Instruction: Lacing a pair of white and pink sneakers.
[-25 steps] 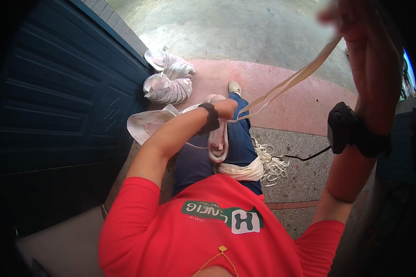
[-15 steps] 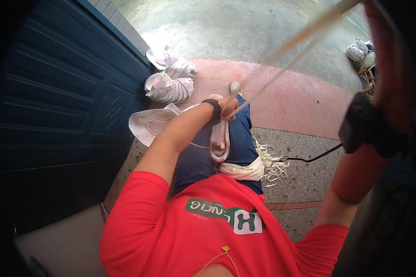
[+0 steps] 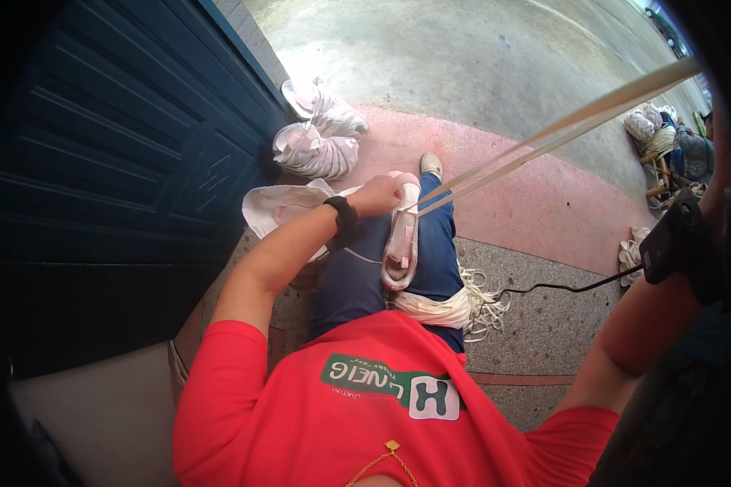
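A pale pink and white shoe (image 3: 400,247) lies lengthwise on my lap, between my thighs. My left hand (image 3: 379,196) has its fingers closed at the end of the shoe away from me. From there two taut white laces (image 3: 536,150) stretch up and to the right, out to the dark rim. My right forearm (image 3: 638,333) rises along the right edge; the hand itself is beyond the picture. Across my thigh is draped a bundle of cream laces (image 3: 439,308), its loose ends hanging to the right.
Beside the dark blue door (image 3: 130,154) sit white cloth bundles (image 3: 321,142). White fabric (image 3: 280,207) lies left of my knee. Further pale bundles (image 3: 654,134) are piled at the far right. A black cable (image 3: 560,288) runs from my right forearm towards the laces.
The view has shifted, so the scene sits further right and lower. My left hand has moved to the shoe's left side, uncovering more of it. The taut laces now slope less steeply.
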`<state>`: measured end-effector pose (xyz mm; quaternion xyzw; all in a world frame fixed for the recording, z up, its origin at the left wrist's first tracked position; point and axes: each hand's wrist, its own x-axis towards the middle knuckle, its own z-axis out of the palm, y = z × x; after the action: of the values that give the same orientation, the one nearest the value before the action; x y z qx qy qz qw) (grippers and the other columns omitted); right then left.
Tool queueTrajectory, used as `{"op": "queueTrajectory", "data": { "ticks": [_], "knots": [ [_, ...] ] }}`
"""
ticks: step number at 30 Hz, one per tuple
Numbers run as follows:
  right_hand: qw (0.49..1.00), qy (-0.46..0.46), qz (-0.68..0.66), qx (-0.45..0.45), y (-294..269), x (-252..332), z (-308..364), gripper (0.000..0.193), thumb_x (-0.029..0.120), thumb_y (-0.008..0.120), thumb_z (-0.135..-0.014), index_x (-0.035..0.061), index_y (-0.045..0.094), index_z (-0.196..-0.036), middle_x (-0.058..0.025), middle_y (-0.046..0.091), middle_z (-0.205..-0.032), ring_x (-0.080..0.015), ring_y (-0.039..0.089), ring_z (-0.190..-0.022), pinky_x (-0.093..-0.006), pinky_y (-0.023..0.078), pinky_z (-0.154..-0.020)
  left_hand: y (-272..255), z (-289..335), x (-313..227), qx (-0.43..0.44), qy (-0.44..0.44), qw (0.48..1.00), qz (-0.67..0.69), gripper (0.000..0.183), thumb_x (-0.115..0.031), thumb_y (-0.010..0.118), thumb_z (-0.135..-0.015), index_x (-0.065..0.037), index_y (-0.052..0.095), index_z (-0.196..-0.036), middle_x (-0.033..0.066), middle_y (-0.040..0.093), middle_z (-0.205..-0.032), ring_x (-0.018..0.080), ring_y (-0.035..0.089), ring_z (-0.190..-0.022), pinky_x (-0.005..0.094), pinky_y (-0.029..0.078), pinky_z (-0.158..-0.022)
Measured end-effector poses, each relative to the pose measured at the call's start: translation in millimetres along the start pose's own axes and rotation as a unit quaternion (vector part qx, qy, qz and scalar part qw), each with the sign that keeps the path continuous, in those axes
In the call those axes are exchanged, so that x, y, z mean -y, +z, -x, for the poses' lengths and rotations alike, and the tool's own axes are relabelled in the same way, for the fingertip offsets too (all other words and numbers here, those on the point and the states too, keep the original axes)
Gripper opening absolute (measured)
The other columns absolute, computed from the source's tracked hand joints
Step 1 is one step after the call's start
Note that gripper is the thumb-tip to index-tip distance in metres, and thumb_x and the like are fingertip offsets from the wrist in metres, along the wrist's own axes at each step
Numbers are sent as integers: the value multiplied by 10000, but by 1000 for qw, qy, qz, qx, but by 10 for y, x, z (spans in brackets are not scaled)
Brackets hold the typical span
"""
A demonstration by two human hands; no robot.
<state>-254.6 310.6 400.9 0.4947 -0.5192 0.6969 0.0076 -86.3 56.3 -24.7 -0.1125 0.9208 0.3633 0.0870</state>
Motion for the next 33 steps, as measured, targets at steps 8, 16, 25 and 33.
{"op": "queueTrajectory", "data": {
  "ticks": [8, 16, 25, 33],
  "knots": [
    [999, -18, 29, -4, -161, 84, -93, 296, 307, 578, -1082, 23, 660, -1070, -44, 659, -772, -114, 649, -646, -326, 611, -728, 163, 44, -241, 18, -5, 994, -110, 185, -101, 660, -836, 59, 738, -888, 300, 722, -929, 447, 717, -873, 501, 570, -794],
    [999, -16, 37, -2, -216, 90, -86, 290, 297, 580, -1081, 19, 662, -1074, -51, 667, -788, -121, 657, -664, -336, 611, -746, 271, -215, -405, -5, 101, 989, -105, 165, -106, 682, -833, 24, 751, -907, 264, 737, -928, 409, 736, -885, 476, 582, -788],
    [999, -7, 49, -4, -303, 12, 26, 283, 285, 582, -1081, 15, 666, -1079, -58, 676, -806, -130, 667, -684, -347, 611, -767, 320, -368, -696, 128, 81, 970, -191, 244, -152, 668, -867, 20, 714, -1035, 254, 736, -1007, 416, 717, -971, 475, 569, -836],
    [999, -4, 51, 3, -286, -27, 66, 277, 275, 584, -1080, 11, 669, -1083, -64, 683, -822, -137, 675, -702, -357, 611, -786, 175, -834, -710, 141, 117, 973, -143, 282, -133, 731, -753, 7, 723, -999, 252, 732, -984, 429, 708, -967, 477, 561, -820]
  ]
}}
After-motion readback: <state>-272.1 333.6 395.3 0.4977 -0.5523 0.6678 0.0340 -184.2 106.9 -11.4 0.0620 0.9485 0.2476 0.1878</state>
